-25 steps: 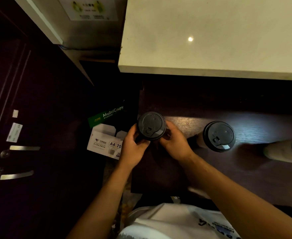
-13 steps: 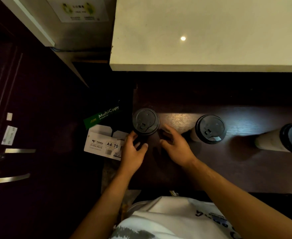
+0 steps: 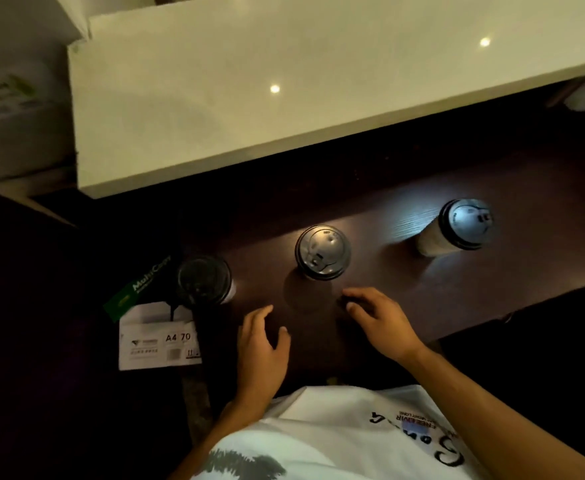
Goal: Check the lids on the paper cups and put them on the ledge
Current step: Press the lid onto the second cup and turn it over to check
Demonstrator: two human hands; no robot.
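Observation:
Three paper cups with dark lids stand on the dark wooden ledge (image 3: 405, 289). The left cup (image 3: 204, 280) sits in shadow at the ledge's left end. The middle cup (image 3: 322, 252) stands just beyond my hands. The right cup (image 3: 464, 224) catches light on its lid. My left hand (image 3: 262, 344) hovers open in front of the gap between the left and middle cups. My right hand (image 3: 381, 320) is open, fingers spread, just below and right of the middle cup. Neither hand touches a cup.
A pale stone counter (image 3: 284, 98) overhangs the ledge behind the cups. A box of A4 copy paper (image 3: 156, 334) lies on the dark floor left of the ledge. My white printed shirt (image 3: 336, 438) fills the bottom.
Both hands let go of the left cup, now standing on the ledge, and shifted right toward the middle cup. The view also turned to the right.

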